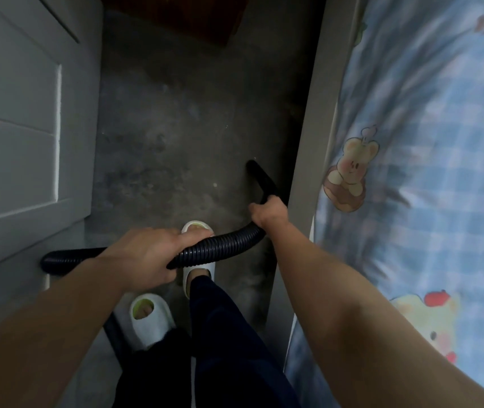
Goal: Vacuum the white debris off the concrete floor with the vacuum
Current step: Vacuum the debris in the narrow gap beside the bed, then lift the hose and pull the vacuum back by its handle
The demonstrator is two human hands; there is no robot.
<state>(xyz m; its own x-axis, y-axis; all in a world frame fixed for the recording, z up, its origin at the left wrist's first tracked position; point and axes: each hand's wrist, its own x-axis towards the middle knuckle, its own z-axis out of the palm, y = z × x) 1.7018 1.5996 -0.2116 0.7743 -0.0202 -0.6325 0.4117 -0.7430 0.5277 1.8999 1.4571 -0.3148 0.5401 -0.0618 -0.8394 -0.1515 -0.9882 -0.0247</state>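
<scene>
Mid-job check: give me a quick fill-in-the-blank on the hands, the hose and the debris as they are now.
1. The ribbed hose is ___ in colour.
2. Of the left hand and the right hand, the ___ one grips nearer the nozzle.
3. A white speck lies on the concrete floor to the nozzle's ___.

Missing words: black; right; left.

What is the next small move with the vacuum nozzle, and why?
Probably the right hand should swing the nozzle slightly left onto the white speck: that speck lies on the concrete floor just left of the nozzle tip, which now points near the bed frame.
</scene>
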